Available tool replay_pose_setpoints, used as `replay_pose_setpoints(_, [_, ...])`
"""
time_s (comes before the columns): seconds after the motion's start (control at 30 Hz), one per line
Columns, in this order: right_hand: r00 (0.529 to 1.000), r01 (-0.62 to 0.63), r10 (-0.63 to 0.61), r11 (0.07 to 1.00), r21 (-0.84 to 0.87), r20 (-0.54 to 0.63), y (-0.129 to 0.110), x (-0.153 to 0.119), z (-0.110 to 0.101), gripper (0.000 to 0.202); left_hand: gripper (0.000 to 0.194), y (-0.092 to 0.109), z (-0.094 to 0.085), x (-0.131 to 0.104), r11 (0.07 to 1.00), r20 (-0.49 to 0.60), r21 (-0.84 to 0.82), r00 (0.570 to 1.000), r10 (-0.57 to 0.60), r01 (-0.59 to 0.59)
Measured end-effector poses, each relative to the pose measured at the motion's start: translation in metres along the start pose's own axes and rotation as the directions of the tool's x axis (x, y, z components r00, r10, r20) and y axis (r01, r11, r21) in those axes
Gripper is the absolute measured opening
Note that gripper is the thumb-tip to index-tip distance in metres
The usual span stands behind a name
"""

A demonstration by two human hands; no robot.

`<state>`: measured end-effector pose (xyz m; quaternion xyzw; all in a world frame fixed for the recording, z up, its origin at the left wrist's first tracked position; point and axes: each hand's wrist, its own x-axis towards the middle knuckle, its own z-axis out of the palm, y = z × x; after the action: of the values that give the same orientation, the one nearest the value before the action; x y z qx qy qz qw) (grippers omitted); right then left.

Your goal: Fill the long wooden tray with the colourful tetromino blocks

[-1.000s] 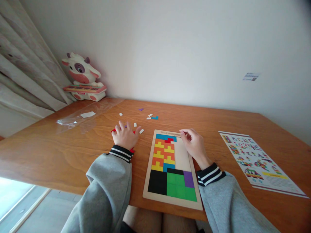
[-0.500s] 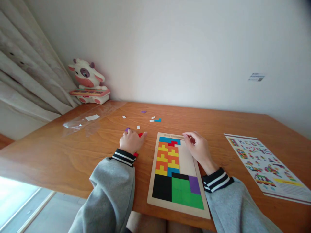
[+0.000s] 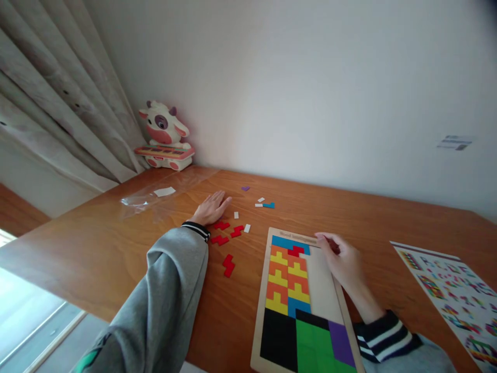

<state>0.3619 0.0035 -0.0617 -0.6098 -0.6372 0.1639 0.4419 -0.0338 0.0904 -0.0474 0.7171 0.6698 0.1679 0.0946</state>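
My left hand [image 3: 211, 207] lies flat on the table with its fingers stretched out, beyond several red zigzag puzzle pieces [image 3: 229, 265]. What may be beneath the palm is hidden. My right hand [image 3: 344, 259] rests at the top right corner of the wooden puzzle board [image 3: 261, 311], thumb and forefinger pinched together; anything between them is too small to make out. Orange, yellow, blue, red, black, green and purple pieces fill the board's left side and lower part. Its pale bare base [image 3: 322, 280] shows at the upper right.
White pieces [image 3: 247, 228], a blue piece [image 3: 268, 205] and a purple piece [image 3: 245, 188] lie loose farther back. A clear plastic bag [image 3: 135, 201] is at the left, before a cow toy keyboard [image 3: 165, 151]. On the right lies a printed pattern sheet [image 3: 454, 295].
My left hand has moved forward and left from over the red pieces, its fingers spreading flat, and uncovered them. My right hand stays at the board's corner. The view has shifted left.
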Motion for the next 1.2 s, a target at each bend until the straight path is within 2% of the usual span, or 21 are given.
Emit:
replay_pose_setpoints(0.1, [0.999, -0.038, 0.038, 0.999, 0.0, -0.014, -0.002, 0.003, 0.001, 0.043, 0.072, 0.009, 0.006, 0.01, 0.992, 0.07, -0.038, 0.99, 0.123, -0.121])
replay_pose_setpoints(0.23, [0.999, -0.05, 0.05, 0.999, 0.022, -0.019, -0.004, 0.004, 0.0, 0.043, 0.073, 0.016, 0.019, 0.035, 0.978, 0.03, -0.056, 0.979, 0.204, -0.202])
replay_pose_setpoints(0.3, [0.999, -0.051, 0.051, 0.998, 0.032, -0.014, -0.004, 0.005, 0.0, 0.043, 0.07, 0.018, 0.026, 0.05, 0.976, -0.007, -0.023, 0.976, 0.216, -0.216])
replay_pose_setpoints(0.4, [0.998, -0.066, 0.066, 0.997, 0.027, -0.008, -0.006, 0.006, 0.0, 0.043, 0.068, 0.025, 0.035, 0.07, 0.986, -0.005, 0.004, 0.986, 0.168, -0.168])
replay_pose_setpoints(0.47, [0.997, -0.076, 0.076, 0.996, 0.035, -0.002, -0.008, 0.007, 0.001, 0.043, 0.069, 0.035, 0.04, 0.078, 0.986, 0.017, 0.012, 0.986, 0.164, -0.164])
replay_pose_setpoints(0.6, [0.997, -0.071, 0.07, 0.996, 0.062, 0.007, -0.009, 0.008, 0.002, 0.043, 0.067, 0.063, 0.05, 0.084, 0.946, 0.075, 0.037, 0.945, 0.32, -0.323])
replay_pose_setpoints(0.73, [0.998, -0.062, 0.061, 0.996, 0.066, 0.015, -0.006, 0.008, 0.003, 0.041, 0.064, 0.089, 0.061, 0.081, 0.915, 0.116, 0.095, 0.918, 0.38, -0.391])
replay_pose_setpoints(0.83, [0.998, -0.059, 0.058, 0.996, 0.068, 0.015, -0.004, 0.008, 0.003, 0.04, 0.054, 0.095, 0.066, 0.076, 0.888, 0.121, 0.116, 0.893, 0.433, -0.446])
replay_pose_setpoints(0.93, [0.999, -0.044, 0.044, 0.996, 0.078, 0.004, -0.006, 0.008, 0.003, 0.04, 0.048, 0.088, 0.064, 0.068, 0.853, 0.131, 0.084, 0.854, 0.504, -0.516])
replay_pose_setpoints(1.07, [1.0, -0.016, 0.016, 0.996, 0.092, 0.0, -0.008, 0.008, 0.003, 0.041, 0.048, 0.068, 0.051, 0.044, 0.807, 0.154, -0.04, 0.795, 0.587, -0.589])
replay_pose_setpoints(1.13, [1.0, -0.013, 0.013, 0.996, 0.089, 0.006, -0.007, 0.008, 0.003, 0.041, 0.05, 0.058, 0.041, 0.027, 0.803, 0.148, -0.113, 0.789, 0.596, -0.585])
replay_pose_setpoints(1.2, [1.0, -0.005, 0.004, 0.997, 0.082, 0.009, -0.006, 0.008, 0.003, 0.041, 0.052, 0.052, 0.031, 0.008, 0.812, 0.13, -0.198, 0.806, 0.577, -0.549])
